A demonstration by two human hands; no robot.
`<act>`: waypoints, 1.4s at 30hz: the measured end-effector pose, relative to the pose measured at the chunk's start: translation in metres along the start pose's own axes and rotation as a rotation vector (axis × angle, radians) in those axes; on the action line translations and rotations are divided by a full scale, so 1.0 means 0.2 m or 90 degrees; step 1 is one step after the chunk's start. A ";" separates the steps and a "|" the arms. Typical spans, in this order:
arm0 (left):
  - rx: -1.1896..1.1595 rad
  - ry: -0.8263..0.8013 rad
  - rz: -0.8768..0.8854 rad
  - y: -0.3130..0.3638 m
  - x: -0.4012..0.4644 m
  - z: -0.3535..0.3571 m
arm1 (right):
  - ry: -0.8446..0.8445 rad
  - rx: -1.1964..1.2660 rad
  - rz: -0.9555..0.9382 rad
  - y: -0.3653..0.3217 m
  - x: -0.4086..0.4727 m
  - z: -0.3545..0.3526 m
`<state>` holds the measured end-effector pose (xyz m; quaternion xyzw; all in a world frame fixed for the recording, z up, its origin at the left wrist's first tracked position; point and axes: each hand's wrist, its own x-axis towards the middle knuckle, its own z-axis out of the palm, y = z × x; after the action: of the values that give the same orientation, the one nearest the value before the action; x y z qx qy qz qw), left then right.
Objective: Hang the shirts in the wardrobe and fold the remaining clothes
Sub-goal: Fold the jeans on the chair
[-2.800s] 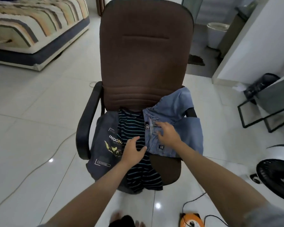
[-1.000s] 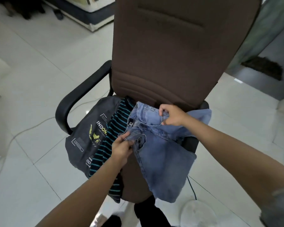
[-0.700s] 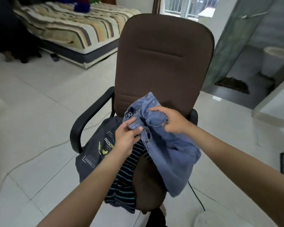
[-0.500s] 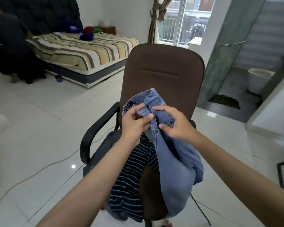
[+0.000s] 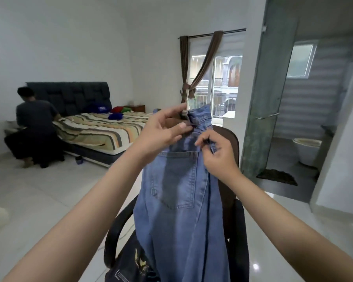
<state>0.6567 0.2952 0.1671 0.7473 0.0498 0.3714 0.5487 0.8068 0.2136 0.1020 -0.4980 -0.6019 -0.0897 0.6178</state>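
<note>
The 2 hands hold the blue jeans (image 5: 177, 192) up in the air in front of the brown chair (image 5: 230, 180). The left hand (image 5: 163, 129) pinches the top band. The right hand (image 5: 218, 155) pinches the band beside it. A dark shirt (image 5: 130, 265) lies on the chair seat below

Home bedroom: bed (image 5: 102, 131) with striped cover and padded headboard (image 5: 69, 97), curtained glass door (image 5: 222, 86), adjoining bathroom with toilet (image 5: 307, 151).
</note>
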 end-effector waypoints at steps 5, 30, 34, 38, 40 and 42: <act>0.255 0.209 0.166 -0.08 -0.06 -0.22 | 0.010 0.075 0.020 -0.10 0.15 0.06; 0.002 0.117 0.036 0.15 0.22 -0.47 | 0.133 0.049 0.053 -0.04 0.34 -0.02; 0.007 0.113 0.083 0.20 0.29 -0.38 | 0.139 0.032 0.119 0.14 -0.07 0.11; 0.006 0.117 0.067 0.24 0.34 -0.34 | 0.116 0.011 0.121 0.21 -0.35 0.24; 0.017 0.123 0.056 0.25 0.36 -0.35 | 0.123 -0.021 0.066 0.17 -0.34 0.26; 0.023 0.134 0.046 0.26 0.38 -0.36 | 0.126 0.005 0.063 0.11 -0.27 0.27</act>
<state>0.6496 0.3687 0.2581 0.7151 0.0867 0.4667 0.5132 0.7726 0.2357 0.0338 -0.5137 -0.5127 -0.1055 0.6798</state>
